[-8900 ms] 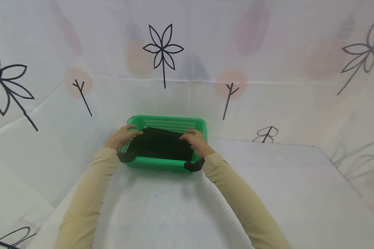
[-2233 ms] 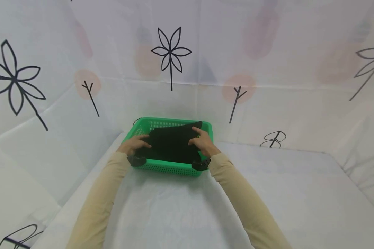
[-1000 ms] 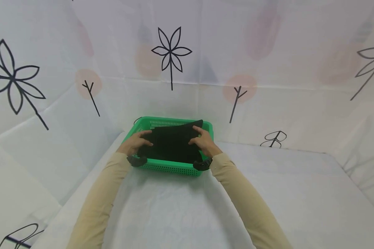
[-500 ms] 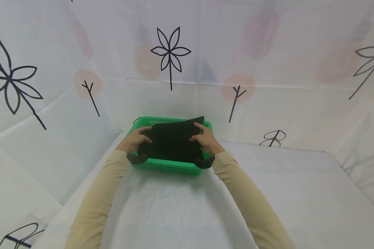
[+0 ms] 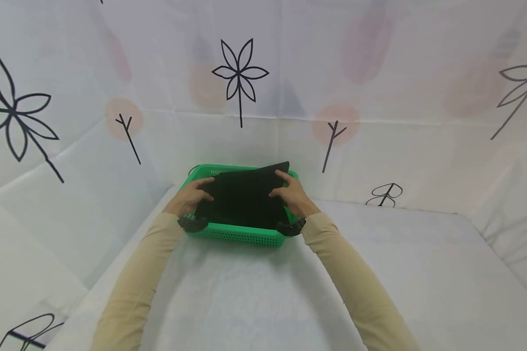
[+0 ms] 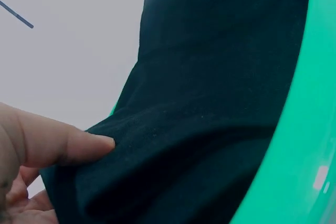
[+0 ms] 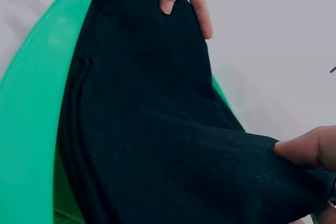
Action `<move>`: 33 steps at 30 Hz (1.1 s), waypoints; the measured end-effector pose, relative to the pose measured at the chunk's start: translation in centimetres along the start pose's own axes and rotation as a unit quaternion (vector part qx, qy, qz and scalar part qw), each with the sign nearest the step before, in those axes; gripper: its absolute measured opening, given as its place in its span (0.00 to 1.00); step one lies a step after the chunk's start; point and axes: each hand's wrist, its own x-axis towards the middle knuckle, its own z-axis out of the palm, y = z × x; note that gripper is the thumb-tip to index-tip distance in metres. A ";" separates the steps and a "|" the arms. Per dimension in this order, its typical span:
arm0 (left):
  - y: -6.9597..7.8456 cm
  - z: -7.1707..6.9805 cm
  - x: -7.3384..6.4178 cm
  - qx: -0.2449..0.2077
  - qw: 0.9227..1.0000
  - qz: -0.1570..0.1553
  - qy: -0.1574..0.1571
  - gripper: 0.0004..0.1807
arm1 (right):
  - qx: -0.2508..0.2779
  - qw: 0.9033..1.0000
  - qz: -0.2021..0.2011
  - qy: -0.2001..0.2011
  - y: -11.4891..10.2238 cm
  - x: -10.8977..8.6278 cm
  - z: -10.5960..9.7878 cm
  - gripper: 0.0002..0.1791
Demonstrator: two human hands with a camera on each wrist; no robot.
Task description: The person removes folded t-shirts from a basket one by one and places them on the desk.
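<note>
A folded black cloth point(image 5: 245, 197) lies partly inside a green plastic basket point(image 5: 234, 235), its back edge raised over the far rim. My left hand point(image 5: 189, 197) pinches the cloth near its left end; in the left wrist view the thumb point(image 6: 73, 142) presses on top with fingers beneath. On the opposite side, my right hand point(image 5: 294, 196) pinches the right end, thumb point(image 7: 302, 149) above the fabric in the right wrist view. Between the hands the cloth sags in soft folds, and several layers show along its near side. The basket's floor is mostly hidden under it.
The basket stands at the back left of a table covered in white cloth point(image 5: 377, 263). Close behind it rises a white sheet point(image 5: 285, 68) printed with flowers, and another stretch of sheet closes off the left side.
Earlier both hands were spread over the cloth lying in the basket; now they pinch its ends. Over the last second its back edge has risen, and the right hand has shifted slightly up and right.
</note>
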 end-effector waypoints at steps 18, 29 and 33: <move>1.6 -0.3 -0.3 -0.034 0.999 0.014 0.011 0.40 | 0.031 0.999 -0.006 -0.013 -1.7 -0.1 -0.9 0.44; 2.5 -0.5 -0.4 -0.096 0.994 0.046 0.012 0.39 | 0.069 0.997 -0.022 -0.018 -2.9 -0.2 -1.6 0.45; 2.8 -0.5 -0.6 -0.108 0.993 0.045 0.010 0.40 | 0.068 0.997 -0.025 -0.019 -3.1 -0.3 -1.9 0.44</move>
